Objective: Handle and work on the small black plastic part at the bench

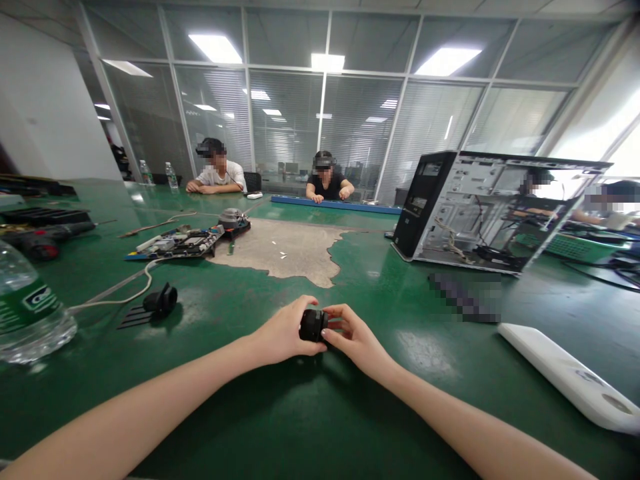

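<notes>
Between my two hands, just above the green table, is a short black cylindrical part [311, 325] with a ridged side; its exact kind is not clear. My left hand [285, 328] grips its left end, thumb and fingers curved around it. At its right end, the fingertips and thumb of my right hand [354, 337] pinch the edge. Parts of the cylinder are hidden behind the fingers. Further left on the table lies another black part [161, 301] with a round collar and flat prongs, apart from both hands.
A circuit board assembly [175, 241] lies beyond, beside a worn bare patch [285, 250]. An open computer case [490, 213] stands right, a white device [565, 373] nearer. A water bottle [30, 313] and a drill [45, 241] are left. Several people sit around the table.
</notes>
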Demonstrator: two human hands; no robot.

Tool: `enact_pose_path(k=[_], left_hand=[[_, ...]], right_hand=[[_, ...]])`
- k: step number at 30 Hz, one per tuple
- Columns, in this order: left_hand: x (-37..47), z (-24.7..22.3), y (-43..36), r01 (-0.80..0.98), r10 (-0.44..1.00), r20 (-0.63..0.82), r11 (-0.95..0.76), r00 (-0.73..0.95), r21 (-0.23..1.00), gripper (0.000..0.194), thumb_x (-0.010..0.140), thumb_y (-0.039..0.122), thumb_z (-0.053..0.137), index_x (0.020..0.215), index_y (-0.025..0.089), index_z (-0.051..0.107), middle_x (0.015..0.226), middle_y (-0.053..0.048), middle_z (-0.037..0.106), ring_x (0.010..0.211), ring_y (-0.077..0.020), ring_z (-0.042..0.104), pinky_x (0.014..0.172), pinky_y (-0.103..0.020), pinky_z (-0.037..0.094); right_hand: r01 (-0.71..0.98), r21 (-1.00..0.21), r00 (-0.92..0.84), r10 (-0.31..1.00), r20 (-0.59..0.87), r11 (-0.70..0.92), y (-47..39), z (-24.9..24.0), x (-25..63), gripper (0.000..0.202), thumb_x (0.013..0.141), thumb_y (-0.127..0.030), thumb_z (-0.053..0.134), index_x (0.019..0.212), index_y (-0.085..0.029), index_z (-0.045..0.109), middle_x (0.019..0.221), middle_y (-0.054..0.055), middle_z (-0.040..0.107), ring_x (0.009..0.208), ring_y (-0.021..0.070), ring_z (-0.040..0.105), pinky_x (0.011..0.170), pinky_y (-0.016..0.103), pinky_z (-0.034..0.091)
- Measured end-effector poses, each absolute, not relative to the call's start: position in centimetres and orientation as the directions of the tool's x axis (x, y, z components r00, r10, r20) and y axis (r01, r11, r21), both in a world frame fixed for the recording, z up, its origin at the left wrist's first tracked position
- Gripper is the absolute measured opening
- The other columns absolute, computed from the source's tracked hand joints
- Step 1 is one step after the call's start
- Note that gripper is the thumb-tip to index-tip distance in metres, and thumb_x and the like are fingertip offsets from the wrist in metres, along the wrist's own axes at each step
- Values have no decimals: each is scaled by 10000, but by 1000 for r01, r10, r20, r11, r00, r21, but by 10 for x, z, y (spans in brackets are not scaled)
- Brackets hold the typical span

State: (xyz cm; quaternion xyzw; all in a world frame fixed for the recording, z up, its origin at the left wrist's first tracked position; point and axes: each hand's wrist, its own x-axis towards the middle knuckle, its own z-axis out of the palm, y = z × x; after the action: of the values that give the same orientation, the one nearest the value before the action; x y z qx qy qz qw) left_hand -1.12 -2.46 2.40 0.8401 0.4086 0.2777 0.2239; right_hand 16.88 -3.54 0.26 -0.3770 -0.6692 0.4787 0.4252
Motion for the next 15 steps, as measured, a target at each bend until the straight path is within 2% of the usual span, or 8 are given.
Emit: enact_pose_path(k=[3, 7, 11, 15], left_hand=[[-12, 23, -28, 520, 775, 290, -603, 561, 606, 644, 626, 342, 678, 1186, 215, 388, 1124, -50, 535, 998, -231, 525, 871, -339, 404], [-11, 21, -31, 418, 682, 353, -695, 640, 586, 665, 665, 220, 633, 1260, 240, 338, 1283, -45, 423, 1169, -218, 398, 1003, -344, 295], [-9, 22, -29, 386, 711, 339, -648, 616, 657, 642, 666, 211, 624, 1237, 232, 332, 1207, -51, 484, 1097, -217, 467, 952, -346, 351], [-11, 29, -26, 391, 737, 255, -580, 626, 715, 593, 674, 262, 628, 1191, 218, 343, 1128, -41, 536, 1008, -207, 525, 867, -313, 407]], right_hand=[[87, -962, -370, 905, 208, 257, -36, 2, 169, 271, 739, -263, 593, 979, -207, 480, 1000, 41, 555, 909, 169, 569, 797, 342, 481], [53, -962, -378, 898, 228, 266, -36, 1, 168, 251, 741, -247, 585, 967, -209, 483, 1010, 42, 549, 910, 167, 569, 812, 352, 475], [42, -966, -366, 904, 222, 255, -36, 0, 166, 251, 736, -214, 581, 961, -206, 472, 992, 39, 550, 925, 165, 569, 820, 352, 475], [-37, -950, -378, 876, 299, 309, -40, 1, 164, 252, 721, -185, 591, 935, -216, 462, 1000, 23, 540, 1012, 161, 538, 867, 333, 464]])
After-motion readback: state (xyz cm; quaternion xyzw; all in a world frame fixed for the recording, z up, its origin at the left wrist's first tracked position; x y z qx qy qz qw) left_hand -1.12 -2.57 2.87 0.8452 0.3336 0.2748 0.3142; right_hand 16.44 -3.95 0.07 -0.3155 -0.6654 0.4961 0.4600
